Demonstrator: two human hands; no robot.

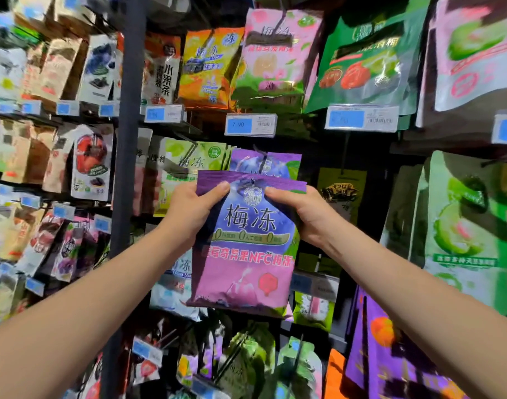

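Holding a purple plum jelly pouch (246,249) by its top edge, the left hand (193,208) pinches the upper left corner, with the thumb on the front and the other fingers hidden behind. The right hand (301,214) pinches the upper right corner in the same way. The pouch hangs downward from both hands. Its long axis is upright, and its printed face is turned to the camera.

The small hang hole (252,180) lies in the top strip, midway between the two thumbs, so neither hand is nearer to it. Just above and behind the hands, a second purple pouch (278,165) of the same kind hangs on a dark peg hook (263,156). I judge that the next move depends on this one relation: the hole must be in line with the tip of the hook, which points toward the person. Whether the hole is already on the hook, I cannot tell.

Beside the left hand hangs a green plum jelly pouch (189,162). Beyond the right hand is a yellow and black pouch (341,191), and above both hands a blue price tag (250,125).
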